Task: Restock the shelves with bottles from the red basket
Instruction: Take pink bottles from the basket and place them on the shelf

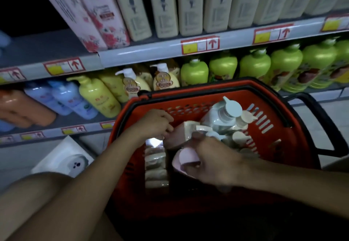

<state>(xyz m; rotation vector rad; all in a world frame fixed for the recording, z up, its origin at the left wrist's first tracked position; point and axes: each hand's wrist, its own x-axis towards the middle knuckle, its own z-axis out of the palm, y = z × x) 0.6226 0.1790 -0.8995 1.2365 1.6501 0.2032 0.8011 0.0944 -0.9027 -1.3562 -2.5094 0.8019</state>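
The red basket (268, 142) sits on the floor in front of the shelves, holding several pump bottles. My left hand (154, 125) reaches into it and grips the bottom end of a pink bottle (175, 137) lying across the basket. My right hand (213, 161) curls round the pink pump top (187, 159) of that same bottle. A clear bottle with a pale blue cap (226, 114) stands at the basket's far right side. Flat wrapped packs (155, 167) lie on the basket floor under my left wrist.
The lower shelf (85, 128) holds orange, blue, yellow and green pump bottles (255, 67). The upper shelf (151, 52) carries tall cream bottles and pink floral ones. The basket's black handle (324, 120) sticks out to the right. A white object (64, 157) lies on the floor at left.
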